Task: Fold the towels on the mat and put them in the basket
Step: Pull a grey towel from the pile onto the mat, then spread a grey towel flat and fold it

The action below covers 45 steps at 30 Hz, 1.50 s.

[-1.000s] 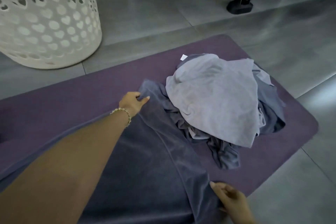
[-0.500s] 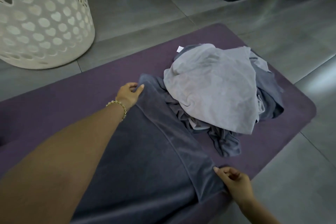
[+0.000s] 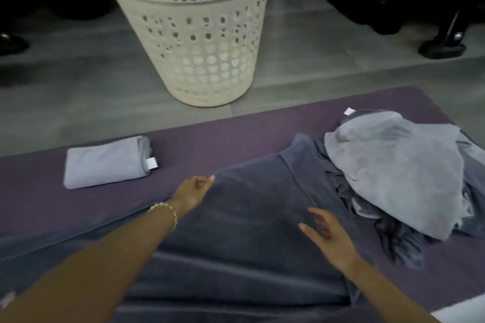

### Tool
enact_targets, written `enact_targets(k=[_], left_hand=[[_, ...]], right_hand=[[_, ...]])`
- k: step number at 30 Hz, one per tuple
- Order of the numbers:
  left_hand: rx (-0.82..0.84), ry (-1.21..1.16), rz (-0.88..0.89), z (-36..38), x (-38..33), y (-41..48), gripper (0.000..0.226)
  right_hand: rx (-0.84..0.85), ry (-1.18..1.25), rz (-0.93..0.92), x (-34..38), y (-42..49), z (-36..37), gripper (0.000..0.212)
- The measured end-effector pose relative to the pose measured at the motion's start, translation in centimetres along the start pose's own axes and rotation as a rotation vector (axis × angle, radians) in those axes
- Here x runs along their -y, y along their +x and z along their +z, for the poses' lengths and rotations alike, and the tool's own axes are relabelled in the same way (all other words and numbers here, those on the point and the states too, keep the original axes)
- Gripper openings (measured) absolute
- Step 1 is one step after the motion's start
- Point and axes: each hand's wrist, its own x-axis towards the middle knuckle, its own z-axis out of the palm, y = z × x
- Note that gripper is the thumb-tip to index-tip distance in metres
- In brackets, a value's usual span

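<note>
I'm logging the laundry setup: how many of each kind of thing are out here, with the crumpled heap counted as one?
Cream perforated plastic basket: 1
Purple floor mat: 1
Folded light grey towel: 1
Dark grey towel spread flat: 1
Crumpled heap of grey towels: 1, its towels uncountable
Total: 5

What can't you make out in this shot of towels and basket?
Head view only.
- basket: contents hidden behind its wall.
- towel pile: count hidden, the top one covers the rest.
- dark towel: near end cropped by bottom edge.
- left hand: grip blurred.
</note>
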Motion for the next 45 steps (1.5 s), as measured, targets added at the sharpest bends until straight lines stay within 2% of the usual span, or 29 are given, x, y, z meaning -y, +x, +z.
enact_targets(k=[1, 4, 5, 7, 8, 9, 12, 13, 16, 20, 23, 25, 28, 31, 34, 37, 39, 42, 45], left_hand=[[-0.003, 0.028, -0.020, -1.7, 1.9, -1.3, 0.034], [-0.071, 0.019, -0.111, -6.9, 8.5, -5.0, 0.034], [-0.109, -0.001, -0.148, -8.6, 10.6, -6.5, 0.035], [-0.207, -0.048, -0.244, -11.2, 15.3, -9.4, 0.035], [-0.265, -0.065, -0.298, -12.3, 17.9, -10.8, 0.037], [-0.324, -0.075, -0.340, -13.3, 20.5, -12.2, 0.040], [-0.422, -0.087, -0.459, -15.2, 28.7, -15.5, 0.043], [-0.451, -0.124, -0.490, -15.6, 30.8, -16.5, 0.040], [-0.458, -0.117, -0.614, -16.5, 35.3, -19.8, 0.040], [-0.525, -0.154, -0.721, -16.2, 39.2, -22.7, 0.065], [-0.582, -0.188, -0.737, -16.3, 41.0, -23.0, 0.075], [-0.583, -0.194, -0.716, -17.0, 42.1, -22.3, 0.077], [-0.585, -0.260, -0.688, -18.2, 43.7, -20.6, 0.079], [-0.646, -0.370, -0.694, -19.1, 45.1, -20.0, 0.051], [-0.631, -0.518, -0.539, -19.9, 45.6, -20.5, 0.026], [-0.489, -0.440, -0.372, -20.6, 46.1, -21.2, 0.013], [-0.391, -0.325, -0.333, -20.9, 46.5, -21.5, 0.001], [-0.397, -0.192, -0.310, -21.6, 46.7, -21.7, 0.019], [-0.506, -0.277, -0.269, -22.2, 46.5, -22.0, 0.020]], right_hand=[[0.072, -0.052, -0.003, 1.5, 0.6, 1.2, 0.073], [0.305, -0.262, -0.022, 6.5, 2.1, 4.7, 0.071], [0.355, -0.321, -0.055, 8.3, 2.3, 5.9, 0.082], [0.415, -0.412, -0.138, 11.5, 2.9, 8.8, 0.118], [0.455, -0.446, -0.177, 12.8, 3.1, 10.6, 0.125], [0.504, -0.477, -0.213, 13.9, 3.2, 12.5, 0.120], [0.614, -0.536, -0.235, 16.7, 3.1, 18.8, 0.054], [0.639, -0.555, -0.245, 17.4, 2.9, 21.0, 0.045], [0.704, -0.596, -0.288, 18.9, 2.0, 27.9, 0.048], [0.791, -0.644, -0.357, 20.0, 1.3, 36.6, 0.052], [0.790, -0.641, -0.410, 20.9, 1.2, 42.5, 0.060], [0.769, -0.607, -0.394, 21.3, 1.1, 45.4, 0.068], [0.749, -0.600, -0.370, 21.3, 1.5, 48.9, 0.070], [0.744, -0.597, -0.366, 21.2, 2.1, 51.4, 0.065], [0.760, -0.592, -0.377, 21.4, 2.2, 53.5, 0.058], [0.732, -0.586, -0.434, 21.5, 2.5, 55.3, 0.046], [0.719, -0.586, -0.451, 21.7, 2.7, 56.3, 0.035], [0.745, -0.671, -0.467, 21.8, 3.1, 57.5, 0.029], [0.802, -0.706, -0.446, 21.9, 3.0, 58.2, 0.022]])
